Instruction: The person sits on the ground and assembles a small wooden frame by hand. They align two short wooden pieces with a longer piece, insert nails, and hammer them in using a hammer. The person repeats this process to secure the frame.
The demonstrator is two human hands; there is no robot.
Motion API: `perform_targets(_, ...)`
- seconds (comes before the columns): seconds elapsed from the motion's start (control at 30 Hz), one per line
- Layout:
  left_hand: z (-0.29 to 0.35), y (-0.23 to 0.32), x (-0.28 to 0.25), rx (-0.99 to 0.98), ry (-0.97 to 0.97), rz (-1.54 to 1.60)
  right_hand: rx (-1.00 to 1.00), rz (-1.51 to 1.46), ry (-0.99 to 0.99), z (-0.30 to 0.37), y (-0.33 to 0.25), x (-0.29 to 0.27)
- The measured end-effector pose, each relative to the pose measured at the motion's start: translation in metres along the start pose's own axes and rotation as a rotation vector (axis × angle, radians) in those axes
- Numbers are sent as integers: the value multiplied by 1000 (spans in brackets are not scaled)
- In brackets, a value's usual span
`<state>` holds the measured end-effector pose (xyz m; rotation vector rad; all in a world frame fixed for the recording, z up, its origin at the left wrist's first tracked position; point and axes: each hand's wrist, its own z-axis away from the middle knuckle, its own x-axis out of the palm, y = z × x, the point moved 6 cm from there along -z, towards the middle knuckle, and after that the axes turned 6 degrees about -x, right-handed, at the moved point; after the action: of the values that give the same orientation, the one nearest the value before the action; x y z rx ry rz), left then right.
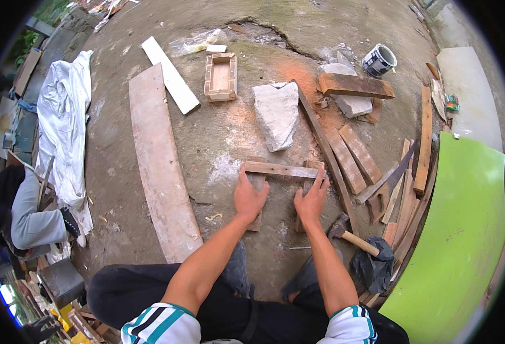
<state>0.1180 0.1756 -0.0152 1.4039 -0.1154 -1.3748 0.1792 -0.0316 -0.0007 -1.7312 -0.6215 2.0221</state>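
Observation:
A short wooden strip (284,169) lies crosswise in front of me, spanning two short boards that point toward me. My left hand (249,198) is closed around its left end, over the left board (255,223). At the other end, my right hand (311,200) grips the strip near the right board (300,221), partly covering it. To the right of my right forearm lies a hammer (360,242) with a wooden handle, resting against a black plastic bag (373,266). A thin metal rod or nail (299,247) lies on the ground between my forearms.
Beyond my hands are a stone slab (276,114) and a wooden box (221,77). A long plank (163,160) lies left. Wood pieces (350,155), a handsaw (379,203) and a green board (459,229) are right. A paint can (379,60) stands farther off. Another person (34,206) sits left.

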Motion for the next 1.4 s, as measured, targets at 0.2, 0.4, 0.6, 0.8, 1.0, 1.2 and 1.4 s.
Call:
perform_targets(0.2, 1, 2, -3, 60, 61, 3, -15, 37, 11, -2, 2, 2)
perform_targets(0.4, 2, 5, -6, 5, 24, 69, 6, 92, -10, -1, -2, 1)
perform_targets(0.6, 1, 6, -8, 39, 43, 127, -25, 79, 5, -2, -1, 4)
perform_targets(0.8, 0, 3, -5, -35, 32, 128, -43, 51, -4, -2, 1, 4)
perform_targets(1.0, 0, 3, -3, -77, -39, 139, -43, 103, -34, -2, 0, 0)
perform_targets(1.2, -1, 2, 0, -92, -8, 137, -54, 97, -32, -2, 4, -1)
perform_targets(1.4, -1, 4, -1, -92, -18, 98, -72, 63, -46, -4, 6, -3)
